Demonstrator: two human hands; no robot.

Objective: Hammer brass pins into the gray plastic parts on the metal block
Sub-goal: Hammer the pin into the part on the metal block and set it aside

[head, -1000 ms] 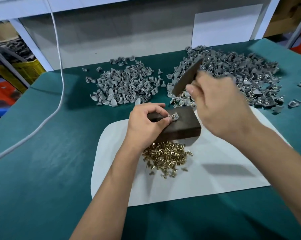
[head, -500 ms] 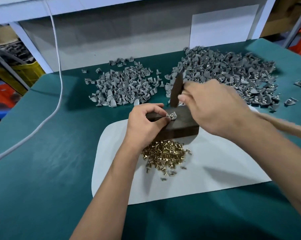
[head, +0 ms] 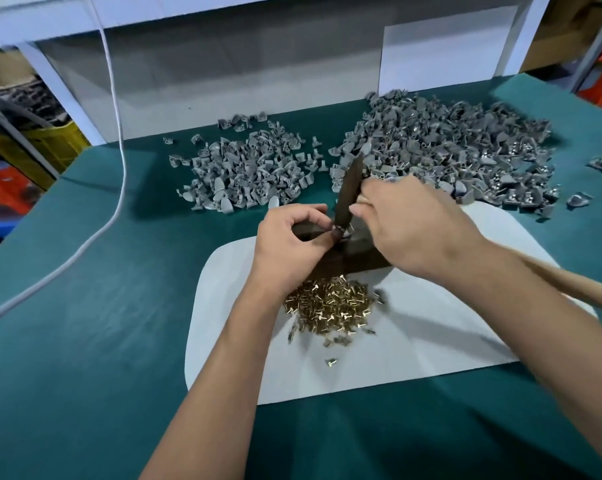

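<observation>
Nearest the viewer, a white mat (head: 431, 341) is spread on the green table (head: 85, 341), and a loose heap of brass pins (head: 330, 308) lies on it just in front of the metal block (head: 358, 259). On the block's top, a small gray plastic part (head: 341, 233) is pinched between the thumb and forefinger of the left hand (head: 289, 247), the other fingers being curled beside it. The hammer (head: 348, 192) is gripped close to its head by the right hand (head: 414, 230), fingers wrapped round the wooden handle, which runs out past the wrist to the right edge. The head's lower end is seen touching or just above the part.

For this step to be done well, the part should be kept flat on the block and the blow kept short and straight down on the pin, so that the pin is not bent and the pinching fingertips are not struck.

Beyond the block, two heaps are laid: gray parts (head: 247, 171) on the left, and a larger heap (head: 459, 154) on the right in which metal glints can be made out. A white cable (head: 119, 140) hangs at the left.

The pin in the part cannot be made out, and whether it is fully driven cannot be told. Much of the block is covered by both hands, and the hammer head is blurred.
</observation>
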